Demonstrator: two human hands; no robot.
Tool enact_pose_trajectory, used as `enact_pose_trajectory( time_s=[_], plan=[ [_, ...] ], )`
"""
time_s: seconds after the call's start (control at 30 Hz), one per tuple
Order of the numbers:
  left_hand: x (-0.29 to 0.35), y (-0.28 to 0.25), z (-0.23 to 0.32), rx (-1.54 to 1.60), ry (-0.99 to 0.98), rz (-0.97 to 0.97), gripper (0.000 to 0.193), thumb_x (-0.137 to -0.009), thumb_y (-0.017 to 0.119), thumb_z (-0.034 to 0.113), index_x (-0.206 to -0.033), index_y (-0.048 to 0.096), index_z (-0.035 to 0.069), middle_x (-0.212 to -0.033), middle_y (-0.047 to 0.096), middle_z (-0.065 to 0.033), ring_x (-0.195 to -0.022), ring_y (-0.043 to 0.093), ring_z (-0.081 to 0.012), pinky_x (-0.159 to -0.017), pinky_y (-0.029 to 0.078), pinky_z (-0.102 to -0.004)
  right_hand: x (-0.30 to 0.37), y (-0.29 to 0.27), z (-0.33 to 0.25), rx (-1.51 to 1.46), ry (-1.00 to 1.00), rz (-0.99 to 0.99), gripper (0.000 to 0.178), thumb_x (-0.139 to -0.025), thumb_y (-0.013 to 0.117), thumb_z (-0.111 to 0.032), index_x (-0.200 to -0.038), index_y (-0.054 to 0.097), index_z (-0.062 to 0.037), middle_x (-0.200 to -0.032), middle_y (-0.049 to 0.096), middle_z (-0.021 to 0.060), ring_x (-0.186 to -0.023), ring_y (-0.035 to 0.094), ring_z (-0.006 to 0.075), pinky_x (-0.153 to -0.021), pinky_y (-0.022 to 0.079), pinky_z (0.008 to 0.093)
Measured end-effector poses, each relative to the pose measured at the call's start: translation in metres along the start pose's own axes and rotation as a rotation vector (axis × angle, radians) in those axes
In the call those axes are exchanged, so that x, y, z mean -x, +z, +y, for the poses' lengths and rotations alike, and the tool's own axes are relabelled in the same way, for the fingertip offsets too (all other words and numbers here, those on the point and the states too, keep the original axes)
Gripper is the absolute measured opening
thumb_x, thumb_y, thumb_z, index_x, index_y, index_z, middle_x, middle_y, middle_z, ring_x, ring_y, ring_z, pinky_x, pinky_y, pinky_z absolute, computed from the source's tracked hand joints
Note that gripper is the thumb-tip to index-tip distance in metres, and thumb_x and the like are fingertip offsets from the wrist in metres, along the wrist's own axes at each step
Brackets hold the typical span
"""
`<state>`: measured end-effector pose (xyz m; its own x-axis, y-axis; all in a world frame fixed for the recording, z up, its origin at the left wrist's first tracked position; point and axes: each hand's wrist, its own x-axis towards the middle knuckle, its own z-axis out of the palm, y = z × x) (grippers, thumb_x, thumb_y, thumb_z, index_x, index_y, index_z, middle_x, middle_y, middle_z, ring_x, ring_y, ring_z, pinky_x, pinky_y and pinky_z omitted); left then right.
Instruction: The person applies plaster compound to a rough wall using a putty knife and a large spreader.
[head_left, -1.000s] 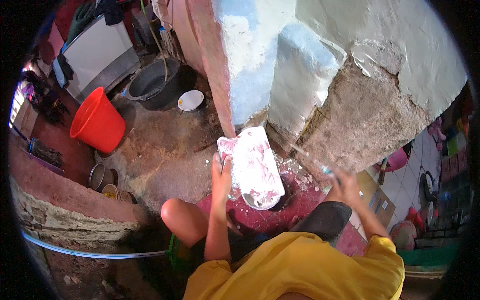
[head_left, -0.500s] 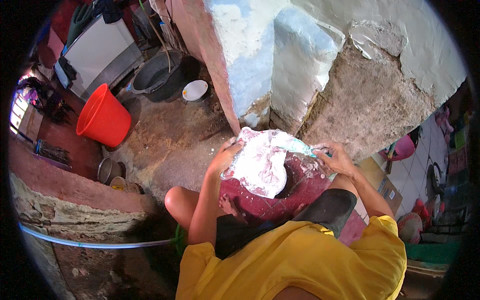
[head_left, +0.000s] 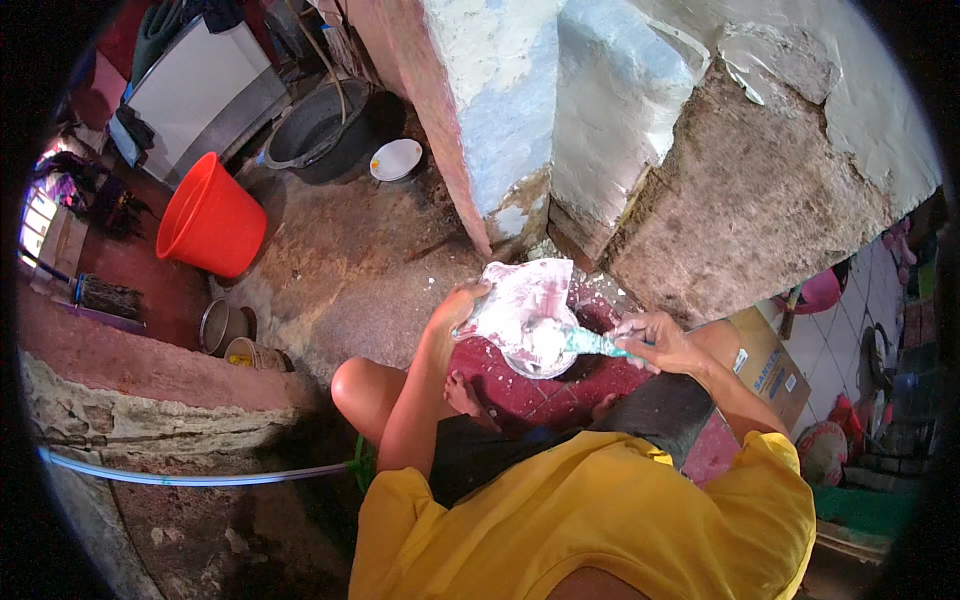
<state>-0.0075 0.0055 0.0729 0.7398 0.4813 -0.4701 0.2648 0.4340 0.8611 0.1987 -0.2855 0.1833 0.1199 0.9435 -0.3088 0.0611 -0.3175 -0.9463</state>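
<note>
My left hand (head_left: pixel 462 304) is closed on the left edge of a flat plaster board (head_left: pixel 520 292), which is smeared with white, pinkish paste. In my right hand (head_left: pixel 652 342) is a putty knife with a teal, paste-spattered handle (head_left: pixel 592 342). Its blade end lies in a white lump of plaster (head_left: pixel 543 340) near the board's right side, so the blade's shape is hidden. Below the board shows the pale rim of a round container (head_left: pixel 541 372); its inside is mostly covered. Both hands are above the red tiled floor (head_left: pixel 510 400), between my bent knees.
Ahead stands a wall corner with patchy white plaster and a bare, rough patch (head_left: pixel 720 210). To the left are a red bucket (head_left: pixel 212 218), a black tub (head_left: pixel 318 135) and a white plate (head_left: pixel 396 159). A cardboard box (head_left: pixel 765 370) lies right; a pale hose (head_left: pixel 200 480) crosses lower left.
The putty knife has moved down and slightly left across the board, gathering plaster into a lump. The board's upper right is now scraped thinner. My left hand keeps its hold.
</note>
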Motion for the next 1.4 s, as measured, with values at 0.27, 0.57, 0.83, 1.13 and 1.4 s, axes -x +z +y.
enact_pose_trajectory(
  time_s=[0.27,0.57,0.83,1.13,1.4],
  plan=[
    [0.018,-0.001,0.011,-0.015,0.019,0.024,0.029,-0.085,0.054,0.022,-0.096,0.061,-0.005,-0.083,0.063,-0.0084,-0.071,0.059,-0.0150,-0.065,0.044,-0.0286,-0.006,-0.004,-0.011,-0.158,-0.315,0.321,0.025,-0.088,0.054,-0.010,-0.112,0.051,-0.0028,-0.067,0.053,0.0015,-0.049,0.047,0.0066,-0.047,0.039,0.0212],
    [0.034,0.035,0.013,0.407,0.078,0.074,0.026,-0.088,0.052,0.019,-0.097,0.060,-0.003,-0.080,0.062,-0.0065,-0.065,0.059,-0.0151,-0.061,0.047,-0.0273,-0.063,0.057,0.035,0.545,-0.839,0.829,0.023,-0.077,0.061,0.003,-0.100,0.057,0.0002,-0.086,0.061,0.0155,-0.071,0.061,0.0256,-0.063,0.047,0.0304],
    [0.045,0.050,0.017,0.525,0.210,0.161,0.034,-0.090,0.049,0.016,-0.116,0.046,-0.006,-0.099,0.059,-0.0114,-0.082,0.060,-0.0174,-0.068,0.050,-0.0286,-0.042,0.071,0.064,0.390,-0.679,0.848,0.021,-0.076,0.064,-0.001,-0.096,0.061,0.0020,-0.083,0.063,0.0184,-0.076,0.065,0.0291,-0.063,0.049,0.0316],
    [0.042,0.051,0.019,0.478,0.254,0.254,0.034,-0.090,0.048,0.016,-0.116,0.046,-0.005,-0.102,0.058,-0.0114,-0.083,0.061,-0.0182,-0.070,0.051,-0.0289,-0.025,0.085,0.080,0.334,-0.537,0.851,0.020,-0.077,0.063,-0.002,-0.097,0.061,0.0008,-0.082,0.062,0.0172,-0.074,0.064,0.0293,-0.063,0.049,0.0325],
    [0.071,0.063,0.073,0.128,0.413,0.413,0.035,-0.089,0.052,0.020,-0.113,0.048,-0.004,-0.100,0.059,-0.0080,-0.089,0.056,-0.0139,-0.075,0.045,-0.0255,0.007,0.084,0.101,0.380,-0.457,0.872,0.013,-0.086,0.056,-0.007,-0.096,0.053,0.0004,-0.070,0.055,0.0081,-0.061,0.056,0.0154,-0.053,0.046,0.0278]
  ],
)
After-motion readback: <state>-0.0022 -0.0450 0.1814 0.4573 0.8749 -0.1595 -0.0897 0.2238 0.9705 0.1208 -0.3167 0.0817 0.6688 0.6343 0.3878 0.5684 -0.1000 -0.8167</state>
